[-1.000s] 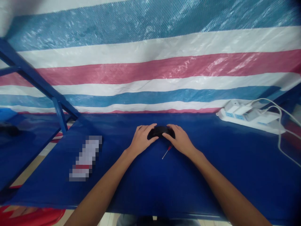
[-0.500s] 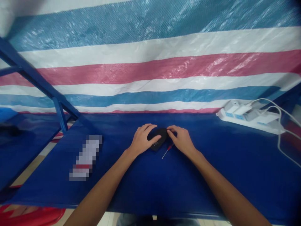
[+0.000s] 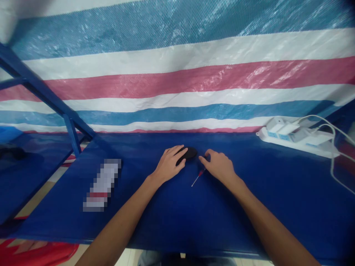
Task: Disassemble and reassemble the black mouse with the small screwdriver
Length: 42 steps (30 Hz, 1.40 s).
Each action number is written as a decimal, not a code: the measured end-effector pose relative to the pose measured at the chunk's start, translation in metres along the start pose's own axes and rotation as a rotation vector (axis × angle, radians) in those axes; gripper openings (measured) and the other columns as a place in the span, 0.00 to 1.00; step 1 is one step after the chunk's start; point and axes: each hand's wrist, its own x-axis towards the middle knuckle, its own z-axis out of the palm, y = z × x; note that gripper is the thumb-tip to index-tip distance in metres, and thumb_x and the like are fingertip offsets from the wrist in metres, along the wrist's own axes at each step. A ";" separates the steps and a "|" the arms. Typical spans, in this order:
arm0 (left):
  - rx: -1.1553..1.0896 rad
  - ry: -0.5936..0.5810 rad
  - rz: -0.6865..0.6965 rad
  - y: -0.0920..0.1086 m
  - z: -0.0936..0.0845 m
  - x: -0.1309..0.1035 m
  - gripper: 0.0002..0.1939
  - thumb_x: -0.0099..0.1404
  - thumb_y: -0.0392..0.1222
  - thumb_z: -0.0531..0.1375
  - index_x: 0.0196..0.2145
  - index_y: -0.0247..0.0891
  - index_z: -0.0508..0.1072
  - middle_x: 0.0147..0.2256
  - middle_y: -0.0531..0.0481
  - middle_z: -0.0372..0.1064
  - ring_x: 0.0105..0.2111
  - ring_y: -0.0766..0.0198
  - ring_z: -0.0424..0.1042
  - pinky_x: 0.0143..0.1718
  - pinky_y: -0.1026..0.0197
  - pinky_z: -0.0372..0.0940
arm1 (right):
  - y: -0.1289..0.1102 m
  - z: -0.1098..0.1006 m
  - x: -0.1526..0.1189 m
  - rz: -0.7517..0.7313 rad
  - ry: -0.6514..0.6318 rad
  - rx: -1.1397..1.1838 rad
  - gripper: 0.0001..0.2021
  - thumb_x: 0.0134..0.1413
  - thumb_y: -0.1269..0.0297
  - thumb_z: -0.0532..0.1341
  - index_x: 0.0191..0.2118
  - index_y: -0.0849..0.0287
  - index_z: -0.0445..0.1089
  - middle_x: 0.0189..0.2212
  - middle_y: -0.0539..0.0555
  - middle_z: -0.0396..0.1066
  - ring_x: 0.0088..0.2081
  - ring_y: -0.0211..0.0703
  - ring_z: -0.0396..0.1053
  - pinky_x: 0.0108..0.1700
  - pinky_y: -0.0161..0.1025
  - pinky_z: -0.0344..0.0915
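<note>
Flipped since before, black oval mouse [image 3: 188, 153] lies flat.

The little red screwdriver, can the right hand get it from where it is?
Probably yes. The screwdriver lies bare on the blue table, just beside the right hand, with nothing covering it or between them.

Matt black plastic mouse [image 3: 188, 153] on a smooth, glossy blue tabletop [image 3: 177, 214]; shiny woven plastic tarp [image 3: 177, 74] behind.

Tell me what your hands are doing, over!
Left hand resting on black computer mouse. Right hand off it, pinching something too small to tell. Small red-handled screwdriver lying between the wrists.
</note>
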 end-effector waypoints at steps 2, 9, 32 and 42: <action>0.007 -0.021 0.028 -0.002 0.002 0.000 0.21 0.72 0.41 0.51 0.61 0.40 0.63 0.63 0.44 0.59 0.64 0.56 0.57 0.63 0.45 0.54 | -0.002 0.006 -0.001 -0.022 0.021 0.004 0.17 0.55 0.47 0.57 0.39 0.55 0.72 0.27 0.58 0.75 0.30 0.52 0.73 0.27 0.41 0.60; -0.001 -0.066 0.124 -0.001 0.000 0.000 0.21 0.75 0.40 0.47 0.63 0.40 0.60 0.64 0.46 0.57 0.66 0.61 0.52 0.66 0.47 0.51 | -0.001 -0.002 0.000 -0.027 0.185 0.427 0.05 0.52 0.61 0.61 0.34 0.55 0.71 0.18 0.48 0.70 0.22 0.43 0.70 0.27 0.39 0.65; 0.022 -0.098 0.218 0.008 -0.002 -0.001 0.22 0.72 0.34 0.50 0.62 0.43 0.62 0.64 0.45 0.57 0.65 0.58 0.54 0.64 0.45 0.54 | 0.003 -0.008 -0.005 -0.408 0.755 0.481 0.16 0.64 0.61 0.55 0.55 0.55 0.65 0.40 0.56 0.78 0.36 0.44 0.78 0.43 0.43 0.76; 0.026 -0.092 0.237 0.011 0.001 -0.001 0.21 0.73 0.36 0.49 0.61 0.43 0.63 0.63 0.46 0.58 0.65 0.57 0.54 0.64 0.45 0.55 | -0.004 -0.014 -0.010 -0.441 0.765 0.548 0.19 0.62 0.62 0.57 0.58 0.52 0.65 0.47 0.58 0.73 0.43 0.48 0.74 0.43 0.47 0.76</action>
